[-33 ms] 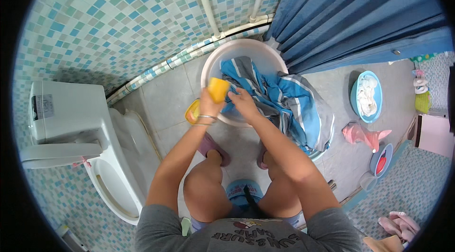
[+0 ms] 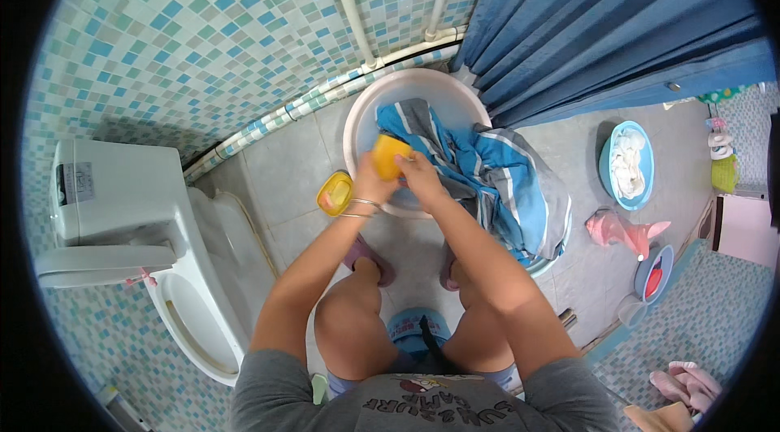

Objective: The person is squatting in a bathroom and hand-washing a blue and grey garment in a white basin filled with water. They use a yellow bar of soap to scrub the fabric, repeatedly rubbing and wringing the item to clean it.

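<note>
My left hand is closed round a yellow block with rounded corners and a darker edge, above the near left rim of a large pale tub. The fingers of my right hand are closed against its near right side. Blue, grey and white striped fabric lies in the tub and drapes over its right side. A small yellow dish with pale pieces in it sits on the floor left of my left hand.
A white toilet stands on the left. A blue curtain hangs at upper right. On the right are a light-blue basin of white cloth, pink crumpled cloth and another basin. A blue seat is between my legs.
My left hand has moved right with the yellow block, and my right hand's fingers now meet it. More of the yellow dish shows.
</note>
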`<control>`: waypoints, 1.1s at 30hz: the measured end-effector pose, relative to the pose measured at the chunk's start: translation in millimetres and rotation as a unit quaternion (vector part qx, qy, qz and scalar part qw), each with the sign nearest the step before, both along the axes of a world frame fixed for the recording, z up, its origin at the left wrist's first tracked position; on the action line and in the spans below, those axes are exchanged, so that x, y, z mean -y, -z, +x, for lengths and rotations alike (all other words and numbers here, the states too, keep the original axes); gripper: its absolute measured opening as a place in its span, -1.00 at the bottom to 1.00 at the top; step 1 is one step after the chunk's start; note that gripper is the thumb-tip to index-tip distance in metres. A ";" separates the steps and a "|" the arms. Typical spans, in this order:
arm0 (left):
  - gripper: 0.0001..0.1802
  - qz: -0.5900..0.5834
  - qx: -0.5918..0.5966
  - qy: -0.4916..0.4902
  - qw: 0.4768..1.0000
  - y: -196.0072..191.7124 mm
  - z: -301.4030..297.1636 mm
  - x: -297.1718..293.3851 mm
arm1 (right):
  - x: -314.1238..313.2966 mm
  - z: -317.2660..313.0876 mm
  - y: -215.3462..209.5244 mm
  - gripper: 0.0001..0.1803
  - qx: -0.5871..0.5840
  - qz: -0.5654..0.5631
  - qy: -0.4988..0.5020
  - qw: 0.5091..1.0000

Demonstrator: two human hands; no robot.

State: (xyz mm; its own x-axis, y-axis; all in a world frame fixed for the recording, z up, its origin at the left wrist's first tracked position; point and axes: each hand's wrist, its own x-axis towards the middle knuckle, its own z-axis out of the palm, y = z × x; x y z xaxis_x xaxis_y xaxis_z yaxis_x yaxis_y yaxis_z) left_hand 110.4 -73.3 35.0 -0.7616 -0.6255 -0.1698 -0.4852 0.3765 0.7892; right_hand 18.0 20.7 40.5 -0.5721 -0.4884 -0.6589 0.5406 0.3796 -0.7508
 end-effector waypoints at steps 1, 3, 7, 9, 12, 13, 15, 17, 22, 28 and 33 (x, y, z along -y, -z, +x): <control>-0.28 0.036 -0.006 0.084 0.996 -21.9 -17.3 -16.6 | -6.6 -3.7 -8.0 -0.58 -0.038 -0.008 0.058 0.998; -0.28 -0.012 -0.135 0.111 0.985 -15.1 -34.8 -38.1 | -20.7 -6.8 -23.3 -0.63 -0.109 -0.028 0.165 0.980; -0.38 0.280 -0.151 0.029 0.947 21.9 -53.4 -33.8 | -75.7 -52.0 -22.4 -0.69 0.021 -0.215 0.250 0.944; -0.39 0.047 0.007 0.086 0.995 40.7 -52.7 -14.1 | -88.5 -66.7 -38.9 -0.67 0.054 -0.243 0.258 0.934; -0.40 -0.229 0.266 0.212 0.912 74.2 -41.5 -27.2 | -101.6 -80.6 -34.7 -0.62 0.086 -0.285 0.243 0.923; -0.41 -0.277 0.288 0.226 0.889 82.0 -39.6 -36.9 | -105.7 -85.1 -30.4 -0.60 0.093 -0.290 0.243 0.921; -0.41 -0.329 0.312 0.216 0.865 117.6 -37.2 -41.7 | -108.0 -89.3 -15.8 -0.58 0.139 -0.289 0.251 0.913; -0.40 -0.341 0.323 0.169 0.867 151.7 -25.1 -34.4 | -103.9 -86.5 -7.6 -0.57 0.167 -0.292 0.238 0.911; -0.72 -0.032 0.150 0.150 0.977 127.7 -33.4 3.0 | -113.1 -92.3 -8.4 -0.62 0.172 -0.261 0.236 0.920; -0.89 0.253 -0.015 0.134 0.958 27.1 -40.1 29.2 | -119.1 -97.5 3.6 -0.63 0.253 -0.239 0.198 0.916; -0.91 0.363 -0.104 0.021 0.926 -33.1 -38.4 20.0 | -106.7 -81.2 -3.8 -0.63 0.203 -0.161 0.165 0.952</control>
